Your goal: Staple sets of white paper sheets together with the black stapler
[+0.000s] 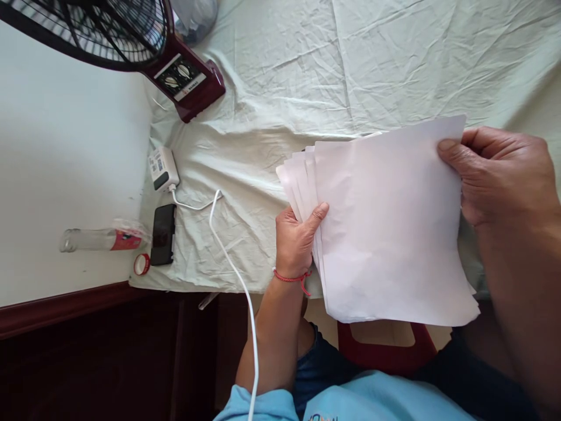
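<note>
Several large white sheets of paper (390,228) are held up in front of me, above the near edge of the cloth-covered table. Their left edges are fanned out in steps. My left hand (298,237), with a red string bracelet at the wrist, grips the stack by its left edge, thumb on top and fingers behind. At the upper right corner, my right hand (499,166) pinches the paper between thumb and fingers. Whether it holds only the top sheet or more, I cannot tell. The top sheet looks blank and slightly wavy.
A dark red fan (193,82) stands at the back left. Along the left edge are a white box-shaped device (163,168), a black phone (163,234), a glass bottle (100,239) and a red-and-white ring (141,264). A white cable (232,263) runs toward me. A red stool (385,354) is below.
</note>
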`<state>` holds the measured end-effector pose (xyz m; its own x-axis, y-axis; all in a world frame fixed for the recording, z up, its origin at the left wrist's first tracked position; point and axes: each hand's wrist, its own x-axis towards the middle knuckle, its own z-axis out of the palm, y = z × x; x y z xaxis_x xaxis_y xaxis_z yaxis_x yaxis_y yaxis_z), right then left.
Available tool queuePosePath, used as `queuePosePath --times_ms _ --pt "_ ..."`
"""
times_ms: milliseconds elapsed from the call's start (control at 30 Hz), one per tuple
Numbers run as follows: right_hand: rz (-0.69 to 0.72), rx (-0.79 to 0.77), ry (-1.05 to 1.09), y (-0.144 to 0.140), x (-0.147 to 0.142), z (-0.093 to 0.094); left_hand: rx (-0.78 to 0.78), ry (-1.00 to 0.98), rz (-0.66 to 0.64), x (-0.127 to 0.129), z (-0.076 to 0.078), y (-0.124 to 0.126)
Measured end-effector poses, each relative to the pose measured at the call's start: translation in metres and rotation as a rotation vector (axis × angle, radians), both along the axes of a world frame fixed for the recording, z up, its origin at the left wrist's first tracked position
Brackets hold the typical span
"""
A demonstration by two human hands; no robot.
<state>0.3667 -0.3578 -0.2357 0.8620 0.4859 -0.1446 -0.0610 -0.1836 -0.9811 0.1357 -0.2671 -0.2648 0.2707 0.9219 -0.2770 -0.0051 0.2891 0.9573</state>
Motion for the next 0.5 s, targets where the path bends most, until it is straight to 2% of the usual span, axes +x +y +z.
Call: queuePosePath --times_ms 500 --pt "0.004 -0.003 0.001 -0.0008 0.0030 -0.0002 -0.049 0.028 -0.100 -0.0045 0.0044 -0.0030"
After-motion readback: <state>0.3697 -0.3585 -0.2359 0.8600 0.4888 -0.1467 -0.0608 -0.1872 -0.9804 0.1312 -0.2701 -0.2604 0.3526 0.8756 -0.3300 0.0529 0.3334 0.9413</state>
